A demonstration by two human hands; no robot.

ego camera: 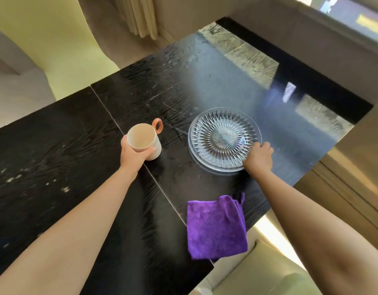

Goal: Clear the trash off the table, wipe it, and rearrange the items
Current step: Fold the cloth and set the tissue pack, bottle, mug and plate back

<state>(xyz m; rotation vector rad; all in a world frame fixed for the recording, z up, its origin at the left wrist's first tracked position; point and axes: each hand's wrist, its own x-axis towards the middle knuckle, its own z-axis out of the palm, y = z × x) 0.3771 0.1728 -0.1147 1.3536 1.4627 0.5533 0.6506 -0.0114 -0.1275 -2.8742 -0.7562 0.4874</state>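
A cream mug (142,139) with an orange handle stands upright on the black table (56,150), near its middle. My left hand (133,155) wraps around the mug's near side. To the right lies a round cut-glass plate (223,138). My right hand (258,157) grips the plate's near right rim, fingers curled over the edge. A folded purple cloth (215,227) lies flat on the table near its front right edge, between my two forearms, touched by neither hand.
The glossy tabletop has a seam running diagonally under the mug and shows window glare at the far right. Pale yellow-green chairs stand at the far left (62,45) and near right (269,273). A wooden cabinet (354,167) borders the table's right side.
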